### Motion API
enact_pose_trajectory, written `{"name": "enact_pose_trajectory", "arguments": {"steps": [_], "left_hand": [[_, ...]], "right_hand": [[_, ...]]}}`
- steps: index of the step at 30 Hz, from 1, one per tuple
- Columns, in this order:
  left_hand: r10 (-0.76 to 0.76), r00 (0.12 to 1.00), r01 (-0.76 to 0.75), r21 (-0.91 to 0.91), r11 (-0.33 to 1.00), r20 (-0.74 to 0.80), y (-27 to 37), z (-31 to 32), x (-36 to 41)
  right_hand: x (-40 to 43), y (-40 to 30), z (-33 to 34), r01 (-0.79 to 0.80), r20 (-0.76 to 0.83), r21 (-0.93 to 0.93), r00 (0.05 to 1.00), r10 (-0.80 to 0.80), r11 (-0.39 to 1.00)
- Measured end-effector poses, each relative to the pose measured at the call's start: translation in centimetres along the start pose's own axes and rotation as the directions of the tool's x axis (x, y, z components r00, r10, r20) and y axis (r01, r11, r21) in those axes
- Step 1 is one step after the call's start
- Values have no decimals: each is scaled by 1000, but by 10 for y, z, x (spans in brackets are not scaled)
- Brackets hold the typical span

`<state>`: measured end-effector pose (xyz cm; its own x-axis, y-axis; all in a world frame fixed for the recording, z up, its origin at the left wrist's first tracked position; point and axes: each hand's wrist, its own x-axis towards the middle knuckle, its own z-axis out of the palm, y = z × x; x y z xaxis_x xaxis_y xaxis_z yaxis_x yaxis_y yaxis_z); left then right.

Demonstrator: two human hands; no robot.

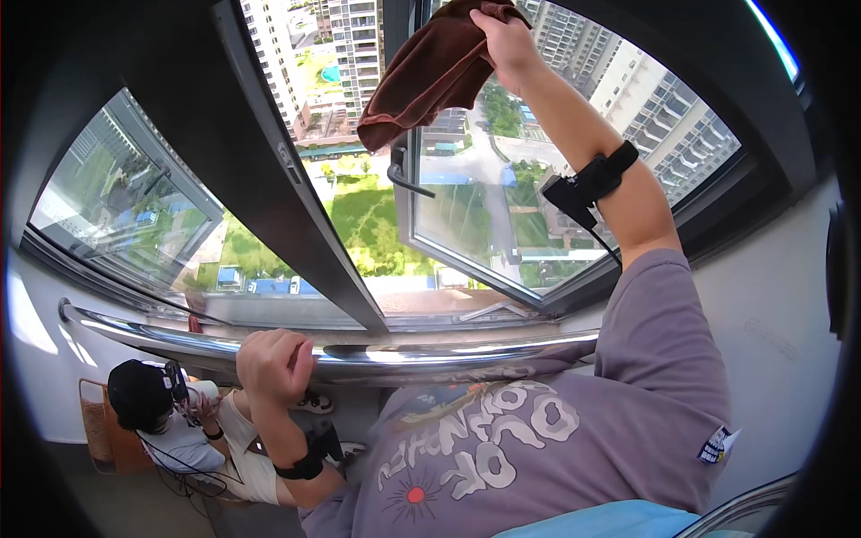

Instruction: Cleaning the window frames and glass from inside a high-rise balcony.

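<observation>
Raised at the upper right, my right hand (508, 50) grips a dark brown cloth (430, 77) that hangs down to the left, in front of the upper part of an open window sash (471, 272). Below the cloth is the black window handle (410, 181) on the sash frame. My left hand (274, 366) is curled into a fist at a polished metal railing (417, 356); whether it grips the rail or only rests by it I cannot tell. Both my arms wear black straps, the right one with a small black device (578, 188).
Beyond the open window lie tall buildings and lawns far below. A thick dark frame post (269, 155) stands left of the opening. At the lower left a person (195, 430) in a black cap sits on a brown chair (101, 430), holding a white object. A white wall (760, 323) rises at right.
</observation>
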<state>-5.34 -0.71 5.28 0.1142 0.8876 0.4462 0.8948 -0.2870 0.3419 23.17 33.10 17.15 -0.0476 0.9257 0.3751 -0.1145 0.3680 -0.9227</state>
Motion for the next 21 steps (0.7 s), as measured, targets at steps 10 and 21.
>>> {"name": "enact_pose_trajectory", "arguments": {"steps": [10,21], "left_hand": [[24,1000,-25,-47,999,-15,-4,2,-5],[5,1000,-6,-42,999,-19,-9,9,-9]], "right_hand": [[-106,-78,-151,11,-145,41,989,-5,999],[-54,-62,-52,178,-168,-20,969,-179,984]]}}
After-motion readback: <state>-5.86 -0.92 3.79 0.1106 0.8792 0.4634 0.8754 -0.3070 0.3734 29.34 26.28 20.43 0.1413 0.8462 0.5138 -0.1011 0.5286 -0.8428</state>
